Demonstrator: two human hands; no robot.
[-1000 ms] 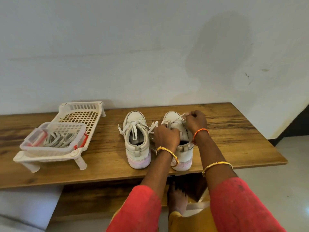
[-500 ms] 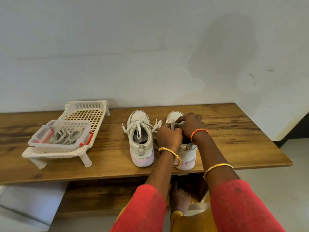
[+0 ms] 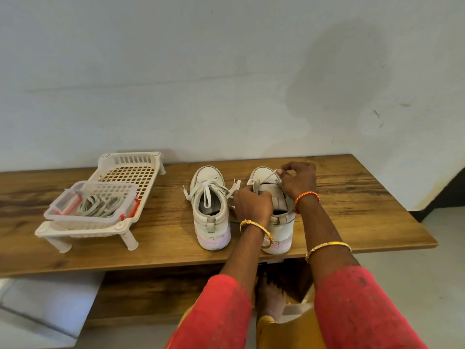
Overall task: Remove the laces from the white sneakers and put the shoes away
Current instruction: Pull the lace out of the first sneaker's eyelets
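Soft, even daylight fills the frame, bright without glare. A broad, faint shadow darkens the wall (image 3: pixel 337 79) in the upper right. Short, soft shadows sit under the white rack (image 3: pixel 130 172) at left. Wide-angle distortion bows the surface (image 3: pixel 352 205) edge and stretches the corners. Focus is sharp centrally, slightly softer along the bottom.

A wooden tabletop (image 3: pixel 352 205) stands against a pale, stained wall (image 3: pixel 226 71). Light floor tiles (image 3: pixel 448 285) show at right, dark skirting (image 3: pixel 450 195) beyond.
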